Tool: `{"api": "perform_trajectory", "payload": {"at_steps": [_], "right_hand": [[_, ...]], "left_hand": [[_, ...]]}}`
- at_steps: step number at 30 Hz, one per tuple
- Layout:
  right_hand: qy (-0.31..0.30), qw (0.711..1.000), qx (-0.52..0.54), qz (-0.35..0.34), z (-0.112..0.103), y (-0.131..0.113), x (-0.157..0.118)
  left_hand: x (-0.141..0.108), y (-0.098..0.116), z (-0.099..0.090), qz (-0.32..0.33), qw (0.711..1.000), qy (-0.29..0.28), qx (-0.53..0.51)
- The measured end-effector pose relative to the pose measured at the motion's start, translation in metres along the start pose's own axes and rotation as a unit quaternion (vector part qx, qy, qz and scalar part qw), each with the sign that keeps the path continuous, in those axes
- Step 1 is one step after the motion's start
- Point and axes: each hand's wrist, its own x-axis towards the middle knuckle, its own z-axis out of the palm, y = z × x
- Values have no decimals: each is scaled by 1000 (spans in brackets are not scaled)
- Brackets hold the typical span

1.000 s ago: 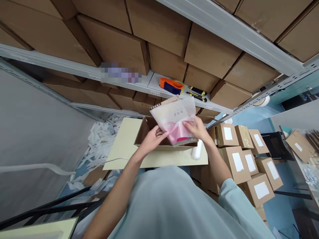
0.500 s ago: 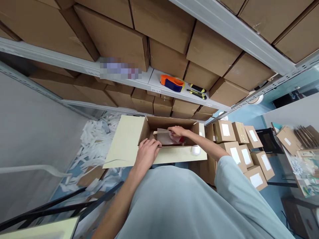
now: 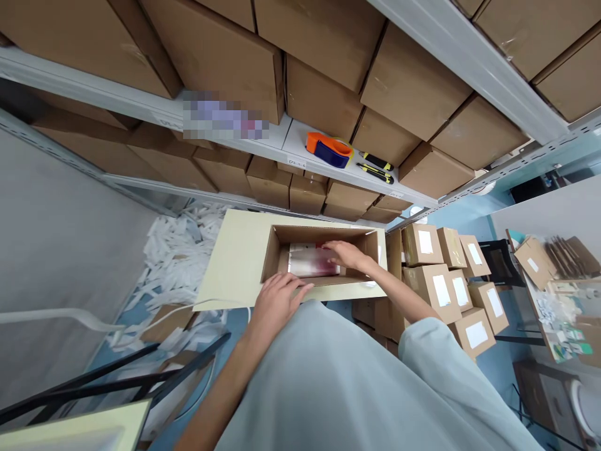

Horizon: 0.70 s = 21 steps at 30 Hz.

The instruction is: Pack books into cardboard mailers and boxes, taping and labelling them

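Observation:
An open cardboard box [image 3: 271,257] stands on a pale yellow tabletop [image 3: 230,257] in front of me. Inside it, toward the left, lies a white package with a dark pink blurred area [image 3: 310,262]. My right hand [image 3: 346,254] reaches in over the right end of this package, fingers stretched out and slightly bent; whether the fingertips touch it I cannot tell. My left hand [image 3: 279,299] lies at the near left edge of the box, fingers extended and holding nothing.
Shelves [image 3: 263,145] packed with cardboard boxes rise behind the table. An orange and blue tape dispenser [image 3: 328,150] and yellow-black utility knives [image 3: 375,168] lie on one shelf. Labelled cartons [image 3: 434,288] are stacked at right. White paper scraps [image 3: 173,257] cover the floor at left.
The thin, pale sheet-like item under my right hand has given way to a white and pink package lying in the box. My right hand has shifted slightly right, its fingers loosened.

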Motion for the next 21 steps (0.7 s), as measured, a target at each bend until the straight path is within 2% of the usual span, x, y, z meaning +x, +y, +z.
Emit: {"api": "perform_trajectory", "payload": {"at_steps": [2, 4, 6, 8, 10, 12, 14, 17, 21], "right_hand": [[9, 1000, 0, 15, -18, 7, -30], [112, 992, -4, 58, -32, 16, -64], [233, 961, -13, 146, -38, 25, -95], [283, 932, 18, 226, -34, 33, -115], [268, 928, 88, 244, -23, 36, -124], [238, 937, 157, 203, -10, 33, -125], [207, 947, 195, 152, 2, 27, -121], [134, 962, 201, 124, 8, 22, -114], [33, 979, 155, 130, 4, 32, -103]], "left_hand": [[3, 4, -4, -13, 1000, 26, -11], [6, 8, -9, -37, 996, 81, 6], [7, 10, -14, -81, 984, 155, 40], [7, 9, -16, -127, 968, 208, 59], [5, 5, -16, -156, 963, 211, 55], [4, 1, -12, -159, 970, 176, 42], [3, -2, -6, -140, 983, 118, 29], [7, -6, -2, -101, 994, 25, 28], [23, -20, -5, -65, 995, -30, 67]]}}
